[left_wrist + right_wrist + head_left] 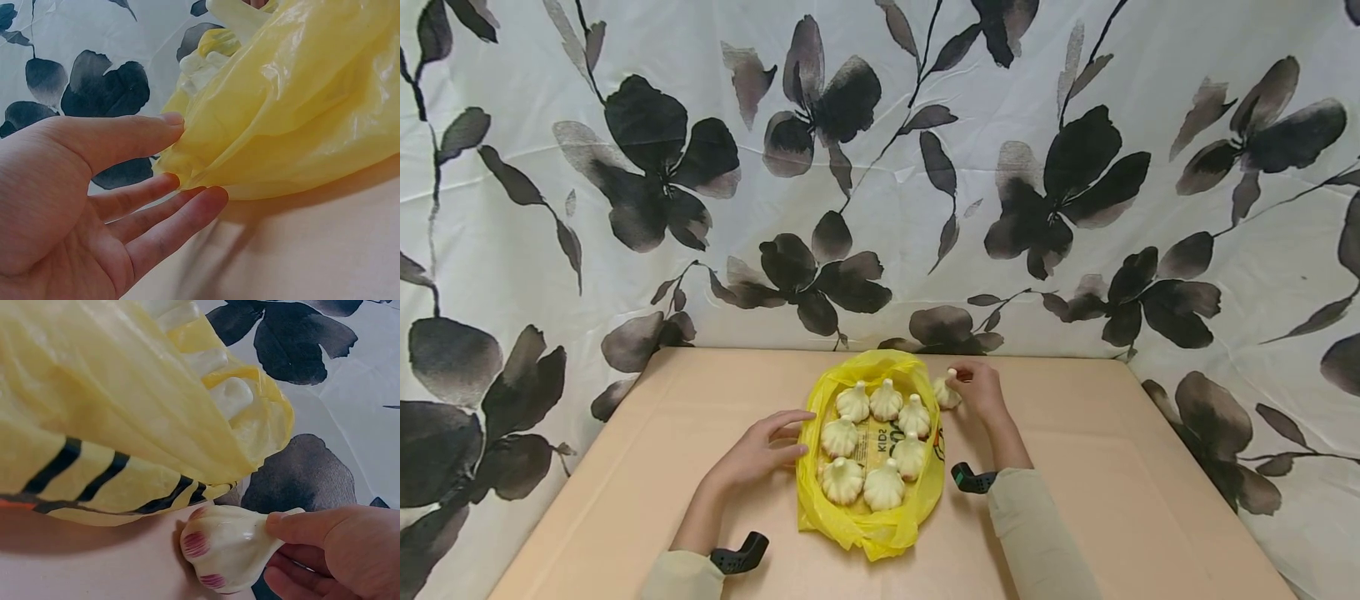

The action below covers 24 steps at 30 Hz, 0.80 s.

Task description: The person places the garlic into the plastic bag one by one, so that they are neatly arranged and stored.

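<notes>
A yellow plastic bag (814,508) stands with its mouth spread wide at the middle of the table. Inside it, several white garlic bulbs (883,486) sit in a ring around printed lettering. My right hand (983,393) pinches the stem of another garlic bulb (228,545) between thumb and fingers, just outside the bag's far right side. Pink-purple streaks mark that bulb's base in the right wrist view. At the bag's left side, my left hand (94,206) has its thumb and fingers extended and spread, with the fingertips right at the plastic.
The bag rests on a light tan table (1097,467), whose back edge meets a white cloth (940,242) with dark printed flowers. Black bands with small devices (741,553) are worn on both wrists, beside beige sleeves (1037,533).
</notes>
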### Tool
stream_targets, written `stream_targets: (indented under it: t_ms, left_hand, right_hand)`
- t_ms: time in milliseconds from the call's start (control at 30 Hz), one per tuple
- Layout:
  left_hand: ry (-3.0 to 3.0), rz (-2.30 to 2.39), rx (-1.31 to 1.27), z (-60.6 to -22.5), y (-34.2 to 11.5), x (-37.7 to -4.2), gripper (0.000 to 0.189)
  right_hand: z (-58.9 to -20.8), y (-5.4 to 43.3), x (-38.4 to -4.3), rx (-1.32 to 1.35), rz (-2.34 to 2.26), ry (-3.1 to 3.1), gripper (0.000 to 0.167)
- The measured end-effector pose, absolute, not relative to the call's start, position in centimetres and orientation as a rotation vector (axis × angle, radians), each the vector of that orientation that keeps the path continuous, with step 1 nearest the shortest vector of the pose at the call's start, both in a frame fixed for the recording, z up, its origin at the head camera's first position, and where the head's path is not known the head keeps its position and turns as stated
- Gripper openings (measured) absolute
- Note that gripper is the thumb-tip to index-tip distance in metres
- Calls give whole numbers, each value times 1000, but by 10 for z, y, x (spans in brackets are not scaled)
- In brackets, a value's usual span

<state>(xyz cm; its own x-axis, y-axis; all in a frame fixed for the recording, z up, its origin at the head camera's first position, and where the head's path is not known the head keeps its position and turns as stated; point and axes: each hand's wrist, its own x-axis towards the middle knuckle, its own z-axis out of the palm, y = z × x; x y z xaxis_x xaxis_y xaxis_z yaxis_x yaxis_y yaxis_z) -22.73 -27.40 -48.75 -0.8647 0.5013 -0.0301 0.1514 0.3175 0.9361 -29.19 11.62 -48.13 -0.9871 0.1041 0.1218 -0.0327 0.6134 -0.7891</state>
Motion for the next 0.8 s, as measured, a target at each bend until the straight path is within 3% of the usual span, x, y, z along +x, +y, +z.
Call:
stream_targets:
  t_ms: [800]
  left_hand:
    - [2273, 1545, 602, -484, -276, -225, 49]
  right_hand:
    - [-457, 112, -274, 8, 1254, -2697, 21]
